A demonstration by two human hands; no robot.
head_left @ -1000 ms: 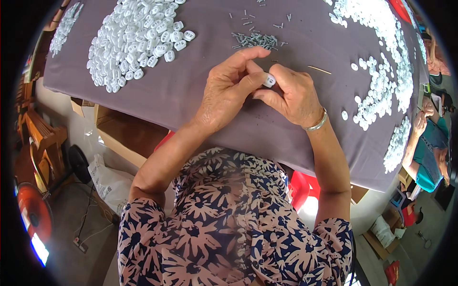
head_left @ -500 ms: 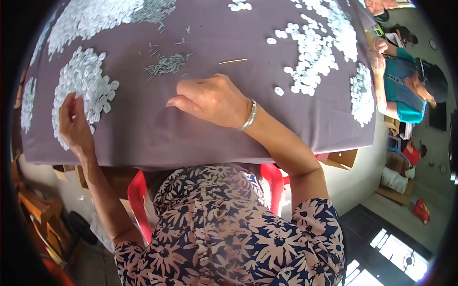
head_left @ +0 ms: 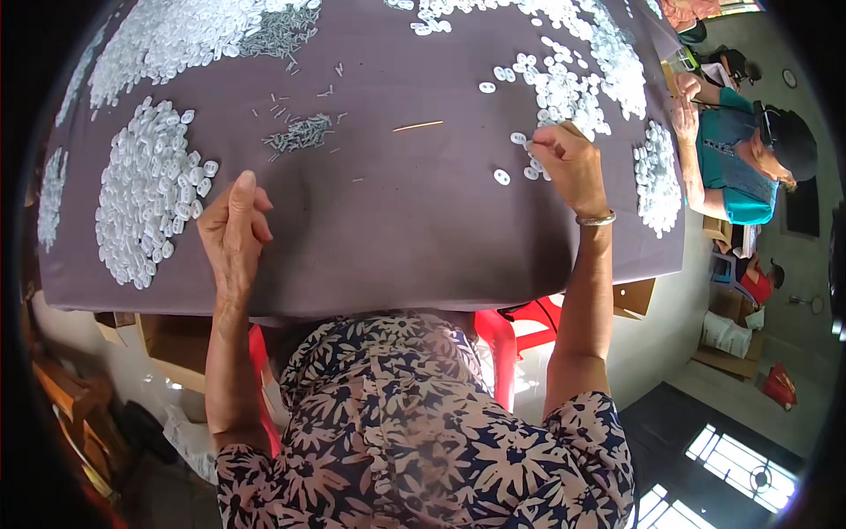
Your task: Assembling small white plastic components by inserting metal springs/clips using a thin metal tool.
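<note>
Fingers of our right hand (head_left: 573,167) bend close together; whether they clamp anything, we cannot tell. One oval white piece (head_left: 517,138) lies just left; our left hand (head_left: 233,227), curled, contents unseen, is farther.

Heaped white parts (head_left: 145,198) and grey pins (head_left: 301,134) on a cloth-covered table (head_left: 397,238), beside 1 teal-sleeved co-worker (head_left: 733,159), suggest a makeshift workroom.

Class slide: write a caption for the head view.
Right hand at scattered white pieces, left hand beside a white heap.
</note>
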